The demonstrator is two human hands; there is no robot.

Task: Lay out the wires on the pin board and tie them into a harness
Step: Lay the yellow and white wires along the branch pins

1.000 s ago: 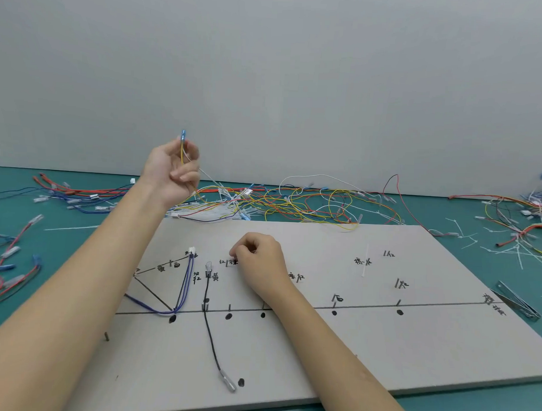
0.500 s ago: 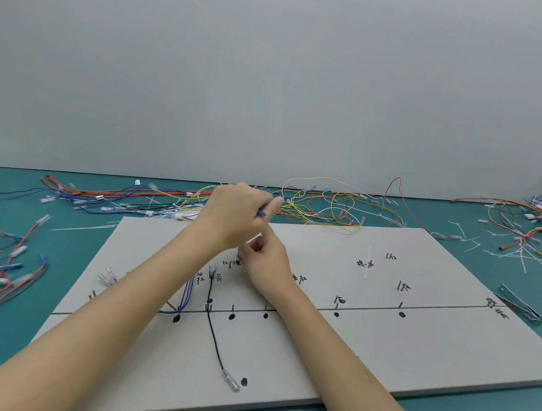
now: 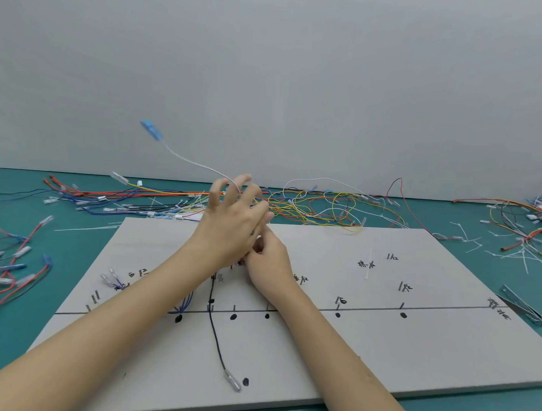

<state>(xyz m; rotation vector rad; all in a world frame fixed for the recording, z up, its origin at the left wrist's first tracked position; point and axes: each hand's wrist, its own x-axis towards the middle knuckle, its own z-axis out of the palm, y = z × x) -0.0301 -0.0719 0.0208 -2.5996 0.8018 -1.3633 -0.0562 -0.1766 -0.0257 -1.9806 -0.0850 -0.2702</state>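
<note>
The grey pin board point(image 3: 412, 348) lies in front of me, marked with a black line, dots and labels. My left hand point(image 3: 232, 222) hovers over its far middle with the outer fingers spread. A thin white wire point(image 3: 197, 164) runs up and left from between those fingers to a blue terminal point(image 3: 151, 129) in the air. My right hand point(image 3: 270, 266) is pinched shut right under the left thumb, beside a pin; the wire's lower end is hidden there. A black wire point(image 3: 216, 341) with a sleeved terminal point(image 3: 232, 384) and purple wires point(image 3: 185, 303) lie on the board.
A tangled pile of loose coloured wires point(image 3: 309, 203) lies behind the board. More wires lie on the left point(image 3: 15, 273) and the far right point(image 3: 523, 232). White cable ties point(image 3: 465, 239) are scattered at right. A metal tool point(image 3: 524, 306) rests by the board's right edge.
My left hand came down from the raised position at left to meet the right hand over the board. The wire's blue terminal now swings free, up and to the left.
</note>
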